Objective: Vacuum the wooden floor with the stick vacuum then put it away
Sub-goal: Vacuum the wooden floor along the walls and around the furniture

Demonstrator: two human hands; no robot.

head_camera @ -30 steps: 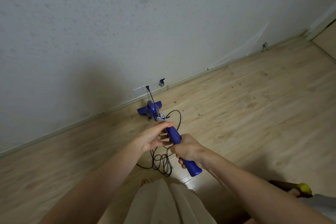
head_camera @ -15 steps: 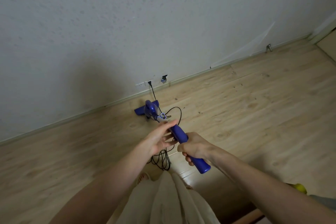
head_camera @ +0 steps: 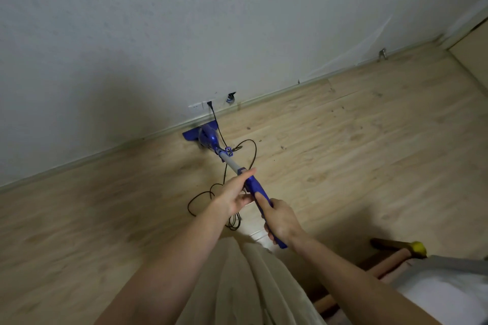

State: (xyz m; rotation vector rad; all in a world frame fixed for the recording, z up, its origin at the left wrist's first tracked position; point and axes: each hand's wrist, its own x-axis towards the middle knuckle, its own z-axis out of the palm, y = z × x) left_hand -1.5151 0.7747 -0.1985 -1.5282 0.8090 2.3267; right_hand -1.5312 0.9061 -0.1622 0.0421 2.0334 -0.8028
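Vacuuming under way. Stick vacuum (head_camera: 208, 137) head at the skirting below the socket, cord (head_camera: 245, 145) plugged in. Right hand (head_camera: 281, 220) grasps the handle; left hand (head_camera: 233, 194) curls round it higher up. Debris specks remain on floor (head_camera: 369, 155); putting away not yet done.

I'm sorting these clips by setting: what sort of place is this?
Probably a room in a home: light wooden floor, white textured wall with a baseboard-level socket, and a corded blue stick vacuum plugged in there.

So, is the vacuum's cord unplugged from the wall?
No, the black cord runs from the vacuum up to a plug seated in the wall outlet.
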